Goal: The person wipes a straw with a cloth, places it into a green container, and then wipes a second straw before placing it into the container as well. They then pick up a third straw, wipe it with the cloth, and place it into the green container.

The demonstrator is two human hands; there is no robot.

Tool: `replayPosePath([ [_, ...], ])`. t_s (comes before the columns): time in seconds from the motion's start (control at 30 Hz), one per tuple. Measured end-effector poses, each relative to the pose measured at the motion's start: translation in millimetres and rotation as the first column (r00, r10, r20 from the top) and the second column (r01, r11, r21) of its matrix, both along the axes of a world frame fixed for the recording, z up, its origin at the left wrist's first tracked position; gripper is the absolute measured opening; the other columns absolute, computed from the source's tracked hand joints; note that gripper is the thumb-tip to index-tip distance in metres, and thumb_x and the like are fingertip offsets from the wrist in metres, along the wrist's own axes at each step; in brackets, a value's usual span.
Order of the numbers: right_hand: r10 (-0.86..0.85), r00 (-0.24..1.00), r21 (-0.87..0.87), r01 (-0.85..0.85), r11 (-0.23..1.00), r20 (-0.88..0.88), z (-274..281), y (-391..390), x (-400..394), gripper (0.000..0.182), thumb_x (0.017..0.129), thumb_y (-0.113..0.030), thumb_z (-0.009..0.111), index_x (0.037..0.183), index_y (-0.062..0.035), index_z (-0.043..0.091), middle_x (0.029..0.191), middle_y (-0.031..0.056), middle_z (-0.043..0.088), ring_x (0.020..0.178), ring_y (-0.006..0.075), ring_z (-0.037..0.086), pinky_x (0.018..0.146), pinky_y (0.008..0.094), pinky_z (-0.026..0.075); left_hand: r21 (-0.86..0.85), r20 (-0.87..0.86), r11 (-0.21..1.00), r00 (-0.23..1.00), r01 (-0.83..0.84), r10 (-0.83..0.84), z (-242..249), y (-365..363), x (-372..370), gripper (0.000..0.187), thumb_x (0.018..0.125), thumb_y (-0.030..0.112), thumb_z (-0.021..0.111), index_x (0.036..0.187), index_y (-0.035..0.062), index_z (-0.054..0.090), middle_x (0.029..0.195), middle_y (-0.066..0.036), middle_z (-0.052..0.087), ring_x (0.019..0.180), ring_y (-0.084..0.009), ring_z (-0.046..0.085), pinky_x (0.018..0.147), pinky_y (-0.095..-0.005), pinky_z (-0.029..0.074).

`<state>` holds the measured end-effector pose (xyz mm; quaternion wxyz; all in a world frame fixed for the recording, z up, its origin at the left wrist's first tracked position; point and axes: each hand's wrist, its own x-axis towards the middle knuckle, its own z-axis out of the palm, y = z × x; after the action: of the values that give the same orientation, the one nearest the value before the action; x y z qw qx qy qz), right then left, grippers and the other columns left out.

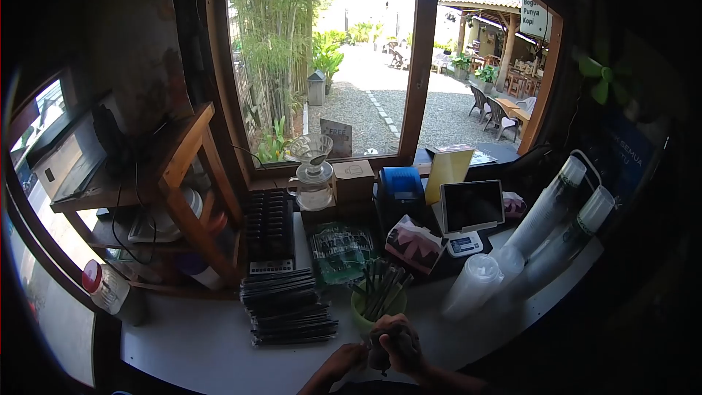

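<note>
A dark, bunched cloth (376, 358) sits at the bottom centre of the frame, gathered in the right hand (395, 342); the fingers of that hand are curled tightly round it, with folds bulging out between and beside them; the left hand (349, 358) lies just to the picture's left, its fingers bent close against the cloth's edge, though the dim light leaves me unable to tell whether they pinch it or merely touch it.

The cloth looks light, soft and limp, nothing that would break; it should squash easily into a fist and give little slip, while loose folds may droop from a small grip; the thick middle of the bundle seems the surest place to take hold, with a free edge suiting the other hand.

Just above the hands in the lower centre stands a green container (359, 309) full of slender sticks (385, 282); to the left of it, a pile of thin wrapped items (284, 309) lies on the pale counter (191, 333); at the lower right, clear plastic cups (472, 285) stand in leaning stacks, well apart from both hands.
</note>
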<state>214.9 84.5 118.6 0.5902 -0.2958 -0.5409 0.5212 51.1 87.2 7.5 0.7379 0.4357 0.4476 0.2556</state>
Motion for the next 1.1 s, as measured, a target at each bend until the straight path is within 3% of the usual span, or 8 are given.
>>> replayPosePath([
  [0.07,-0.015,0.988,0.112,-0.003,0.994,0.154,-10.5,1.3,-1.2,0.026,0.097,-0.027,0.058,0.104,-0.0047,0.047,0.098,0.0103,0.058,0.087,0.0173,0.058,0.079,0.0344,0.047,-0.037,-0.024,0.999,0.999,0.031,-0.032,0.6,5.1,-6.1,0.033,0.098,0.028,0.046,0.090,0.0012,0.064,0.070,-0.003,0.056,0.060,-0.0125,0.050,0.056,-0.0271,0.040],
  [0.2,0.299,0.950,-0.438,-0.308,0.844,-0.092,-71.6,-14.5,-15.8,0.017,0.096,-0.010,0.058,0.109,-0.0059,0.049,0.107,0.0081,0.055,0.098,0.0171,0.055,0.084,0.0306,0.045,0.058,0.062,0.996,0.996,0.062,-0.065,-6.2,6.4,-5.4,0.018,0.094,0.023,0.049,0.093,0.0088,0.060,0.075,-0.001,0.057,0.056,-0.0097,0.050,0.049,-0.0240,0.039],
  [0.4,0.188,0.972,0.020,-0.193,0.981,0.143,-56.9,-12.5,-7.9,0.018,0.096,-0.006,0.057,0.111,-0.0051,0.047,0.105,0.0086,0.055,0.098,0.0147,0.054,0.083,0.0283,0.044,0.112,-0.100,0.994,0.995,0.009,0.002,-49.0,3.6,-1.6,0.027,0.087,0.021,0.054,0.099,0.0004,0.067,0.080,-0.008,0.066,0.067,-0.0167,0.060,0.059,-0.0321,0.046],
  [0.6,0.217,0.964,0.072,-0.230,0.971,0.153,-60.4,-10.9,-12.4,0.021,0.095,-0.004,0.057,0.113,-0.0052,0.047,0.101,0.0090,0.054,0.093,0.0143,0.053,0.082,0.0289,0.043,0.082,-0.004,0.994,0.997,-0.075,0.076,-33.5,2.6,1.0,0.028,0.090,0.022,0.055,0.105,0.0013,0.067,0.092,-0.007,0.066,0.080,-0.0173,0.060,0.072,-0.0317,0.048],
  [0.77,0.246,0.965,-0.133,-0.233,0.963,0.094,-65.1,-18.9,-11.7,0.018,0.095,-0.010,0.060,0.110,-0.0062,0.050,0.096,0.0030,0.054,0.083,0.0097,0.052,0.071,0.0239,0.042,0.113,-0.073,0.990,0.993,-0.084,0.092,0.9,-4.4,3.0,0.018,0.093,0.017,0.055,0.102,0.0033,0.064,0.097,-0.005,0.063,0.089,-0.0155,0.059,0.080,-0.0304,0.047],
  [0.9,0.278,0.940,-0.301,-0.213,0.930,0.197,-64.3,-19.5,-8.5,0.018,0.096,-0.008,0.059,0.111,-0.0060,0.050,0.098,0.0037,0.053,0.088,0.0105,0.052,0.074,0.0252,0.043,0.424,0.008,0.801,0.886,-0.422,0.463,30.5,-9.9,-1.2,0.021,0.098,0.020,0.050,0.103,0.0015,0.060,0.099,-0.009,0.059,0.091,-0.0195,0.057,0.082,-0.0329,0.046],
  [1.0,0.288,0.924,-0.218,-0.235,0.947,0.254,-59.3,-21.4,-11.1,0.017,0.098,-0.015,0.057,0.110,-0.0061,0.050,0.097,0.0021,0.053,0.087,0.0087,0.051,0.073,0.0250,0.043,0.917,-0.078,0.386,0.903,-0.101,0.422,79.1,-8.6,-19.1,0.016,0.091,0.017,0.062,0.100,0.0043,0.062,0.111,-0.012,0.053,0.096,-0.0240,0.056,0.084,-0.0356,0.046],
  [1.1,0.296,0.939,-0.231,-0.253,0.940,0.174,-49.2,-23.0,-20.1,0.013,0.098,-0.013,0.056,0.107,-0.0054,0.051,0.090,0.0011,0.052,0.083,0.0083,0.050,0.073,0.0252,0.043,0.957,-0.153,0.284,0.942,0.065,0.298,105.0,-9.0,-22.5,0.016,0.083,0.015,0.072,0.095,0.0052,0.067,0.100,-0.009,0.059,0.086,-0.0231,0.059,0.078,-0.0326,0.048],
])
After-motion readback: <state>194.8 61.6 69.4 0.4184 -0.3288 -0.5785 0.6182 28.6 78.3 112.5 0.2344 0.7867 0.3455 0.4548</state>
